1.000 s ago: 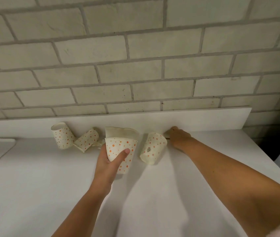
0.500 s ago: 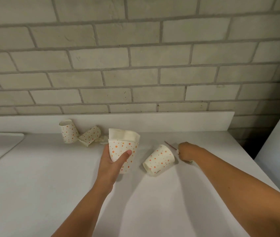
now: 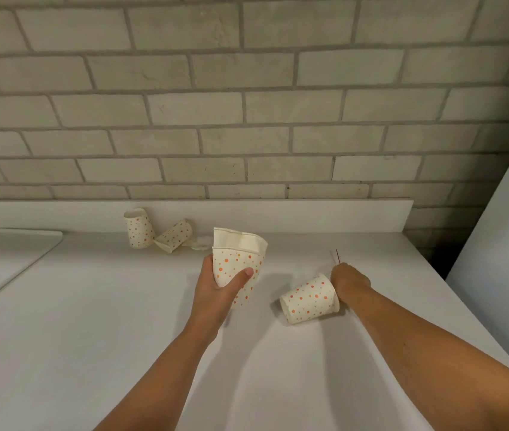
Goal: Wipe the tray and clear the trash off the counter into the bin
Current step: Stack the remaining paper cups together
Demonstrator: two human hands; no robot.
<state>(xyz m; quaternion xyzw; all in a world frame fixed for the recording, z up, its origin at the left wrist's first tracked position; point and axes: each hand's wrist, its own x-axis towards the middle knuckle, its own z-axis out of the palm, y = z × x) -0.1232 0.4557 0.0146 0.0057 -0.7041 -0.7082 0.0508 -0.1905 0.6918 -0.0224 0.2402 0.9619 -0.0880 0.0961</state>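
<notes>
While the left hand (image 3: 216,284) clasps a stack of dotted paper cups (image 3: 237,265), the right hand (image 3: 350,279) pinches a thin red stick (image 3: 337,256).

Thumb across the front, the left grip wraps the nested cups, lifted just above the white worktop (image 3: 91,337); the right grip is closed around the stick's lower end, knuckles beside a tipped cup (image 3: 309,298) lying on its side. Farther back, against the low upstand, one more cup (image 3: 138,228) stands mouth up, another (image 3: 174,235) lies toppled beside it, with a crumpled scrap (image 3: 199,242) just right of them. Pale brick wall (image 3: 247,104) behind.
</notes>
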